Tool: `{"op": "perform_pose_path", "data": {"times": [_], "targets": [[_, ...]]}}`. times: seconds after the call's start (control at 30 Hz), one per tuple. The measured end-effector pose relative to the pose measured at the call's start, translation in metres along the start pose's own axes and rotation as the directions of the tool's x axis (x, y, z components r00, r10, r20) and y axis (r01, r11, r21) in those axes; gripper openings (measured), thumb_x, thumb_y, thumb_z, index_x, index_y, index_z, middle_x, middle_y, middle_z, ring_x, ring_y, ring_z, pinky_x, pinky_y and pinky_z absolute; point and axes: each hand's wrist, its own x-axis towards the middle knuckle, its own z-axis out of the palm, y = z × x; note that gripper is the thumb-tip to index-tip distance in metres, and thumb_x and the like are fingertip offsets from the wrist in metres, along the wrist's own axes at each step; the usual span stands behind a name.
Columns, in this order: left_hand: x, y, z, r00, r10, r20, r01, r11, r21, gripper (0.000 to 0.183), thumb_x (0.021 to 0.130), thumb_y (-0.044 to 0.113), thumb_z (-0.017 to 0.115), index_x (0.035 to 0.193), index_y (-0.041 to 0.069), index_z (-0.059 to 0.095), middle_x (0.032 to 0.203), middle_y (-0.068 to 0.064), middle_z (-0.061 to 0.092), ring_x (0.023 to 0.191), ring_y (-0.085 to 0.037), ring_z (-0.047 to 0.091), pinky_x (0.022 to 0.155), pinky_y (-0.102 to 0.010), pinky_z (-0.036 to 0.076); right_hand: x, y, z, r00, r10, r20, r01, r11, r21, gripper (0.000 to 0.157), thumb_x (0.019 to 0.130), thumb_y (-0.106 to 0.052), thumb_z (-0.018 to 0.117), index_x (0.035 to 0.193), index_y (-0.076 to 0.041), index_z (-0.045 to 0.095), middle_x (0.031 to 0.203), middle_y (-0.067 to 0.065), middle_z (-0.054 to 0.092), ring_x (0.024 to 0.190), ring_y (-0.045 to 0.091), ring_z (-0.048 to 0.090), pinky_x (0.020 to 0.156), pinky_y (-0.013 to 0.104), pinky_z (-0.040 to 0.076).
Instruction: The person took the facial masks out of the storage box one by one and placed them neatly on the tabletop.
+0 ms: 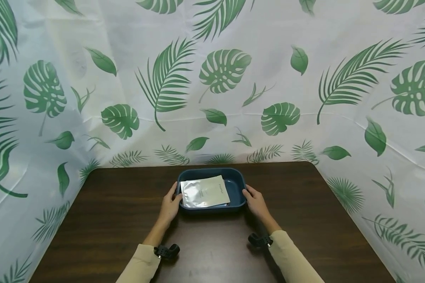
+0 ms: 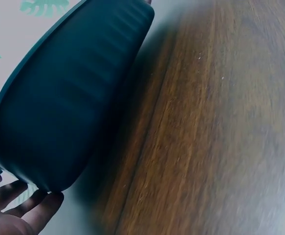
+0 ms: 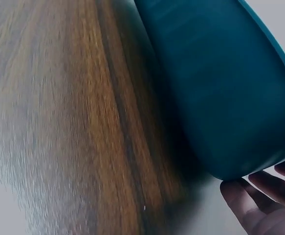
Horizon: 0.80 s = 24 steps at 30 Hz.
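Observation:
A dark blue rectangular tray (image 1: 235, 184) with rounded corners is near the far edge of the table. Inside it, toward the left, lie flat packets, the top one a pale silver and cream sachet (image 1: 205, 192) with small print. My left hand (image 1: 170, 204) grips the tray's left end, thumb at the rim and fingers along the outer wall. At the opposite end my right hand (image 1: 255, 201) holds the tray the same way. Both wrist views show the tray's ribbed outer side (image 2: 69, 93), with fingertips (image 3: 235, 191) against its lower edge.
The dark wooden table (image 1: 212, 243) spreads out around the tray. Behind and beside it hangs a white cloth (image 1: 184, 23) printed with green leaves. A black camera band (image 1: 166, 251) is on the left wrist, another band (image 1: 260, 240) on the right.

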Motion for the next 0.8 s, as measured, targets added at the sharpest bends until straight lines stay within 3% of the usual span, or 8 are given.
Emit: {"op": "perform_pose_path", "data": {"times": [0.1,0.23,0.8], "targets": [[0.0,0.0,-0.005,1.0,-0.017,-0.005,0.017,1.0,-0.009,0.055,0.1,0.011,0.049,0.152,0.005,0.032,0.142,-0.024,0.05,0.121,-0.031,0.05,0.1,-0.045,0.042,0.0,-0.004,0.003,1.0,-0.008,-0.002,0.008,1.0,0.003,0.043,0.104,-0.017,0.045,0.141,0.005,0.046,0.13,0.026,0.058,0.099,0.028,0.059,0.085,0.037,0.05],[0.001,0.0,-0.012,0.999,-0.032,-0.015,0.032,0.999,-0.009,0.055,0.1,0.01,0.049,0.152,0.006,0.032,0.146,-0.023,0.047,0.127,-0.033,0.047,0.103,-0.048,0.041,0.0,-0.008,0.009,1.0,-0.001,0.013,0.001,1.0,0.03,0.043,0.104,-0.017,0.045,0.141,0.004,0.047,0.112,0.025,0.061,0.075,0.017,0.053,0.065,0.025,0.043],[-0.004,-0.004,-0.054,0.995,-0.096,-0.014,0.096,0.995,0.006,0.056,0.101,0.01,0.044,0.154,0.007,0.027,0.156,-0.022,0.031,0.143,-0.036,0.03,0.114,-0.054,0.029,-0.002,-0.029,0.045,0.996,-0.079,0.029,0.077,0.995,0.063,0.04,0.103,-0.015,0.048,0.138,0.004,0.051,0.105,0.021,0.064,0.081,0.018,0.054,0.068,0.025,0.043]]}}
